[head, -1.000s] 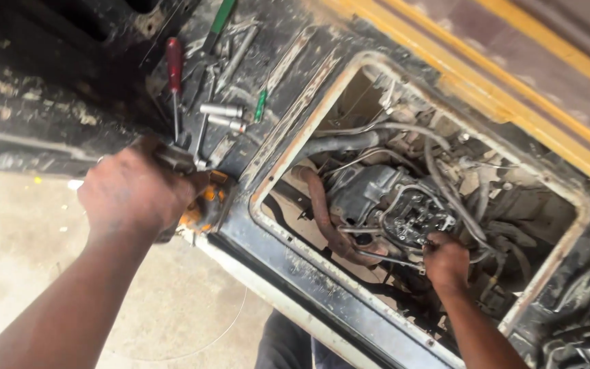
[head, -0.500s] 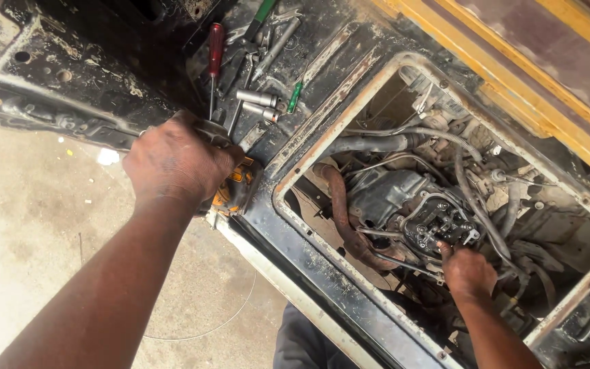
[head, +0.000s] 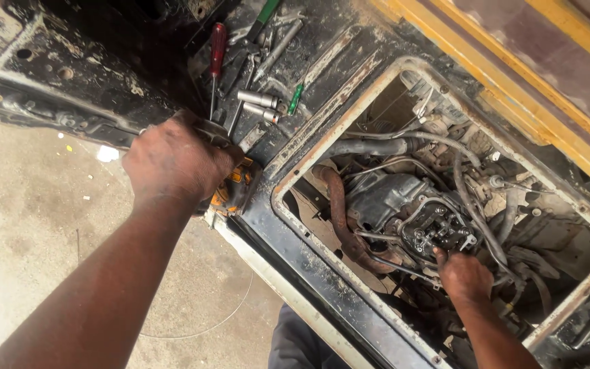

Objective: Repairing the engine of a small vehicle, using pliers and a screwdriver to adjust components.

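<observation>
Two bare hands work at an open engine bay [head: 445, 205] in a grimy black vehicle floor.

The left hand [head: 175, 164] presses on an orange and black tool [head: 235, 190] at the opening's edge, fingers curled around it. The right hand [head: 464, 275] reaches among engine hoses, grip hidden. A red-handled screwdriver [head: 217, 51] and two metal sockets [head: 259, 106] lie nearby.

I see no packages, signs or screens from here. The only label-like patch is an orange-and-black panel on the tool body [head: 235, 190] under my left hand [head: 172, 160], its markings too blurred to make out.
</observation>
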